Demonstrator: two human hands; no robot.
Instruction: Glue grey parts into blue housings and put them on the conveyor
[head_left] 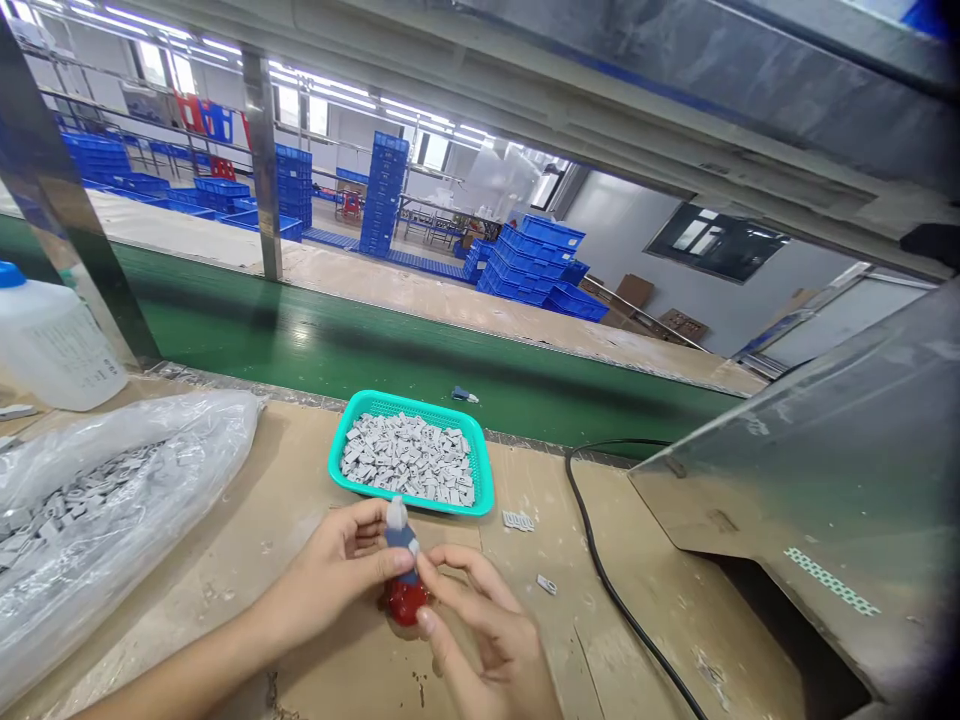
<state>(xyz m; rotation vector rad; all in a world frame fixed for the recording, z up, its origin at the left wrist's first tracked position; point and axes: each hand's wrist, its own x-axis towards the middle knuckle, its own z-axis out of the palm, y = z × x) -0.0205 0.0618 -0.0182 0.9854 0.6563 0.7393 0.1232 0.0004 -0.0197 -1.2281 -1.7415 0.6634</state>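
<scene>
My left hand (364, 560) grips an upright blue-grey plastic part (400, 537) with a pale grey tip, between thumb and fingers. From the right, my right hand (484, 625) meets the same part, its fingers bent in; what its fingertips pinch is too small to make out. Just below the part, between both hands, is a glossy red rounded thing (407, 600), whose kind I cannot tell. Behind the hands stands a turquoise basket (486, 480) heaped with small light grey plastic pieces (409, 455).
A clear plastic bag (217, 430) of grey pieces lies left, near a white jug (60, 345). Loose grey pieces (547, 584) and a black cable (600, 570) lie right. Another blue-grey part (464, 395) rests on the green belt (337, 345). A metal panel (840, 480) stands right.
</scene>
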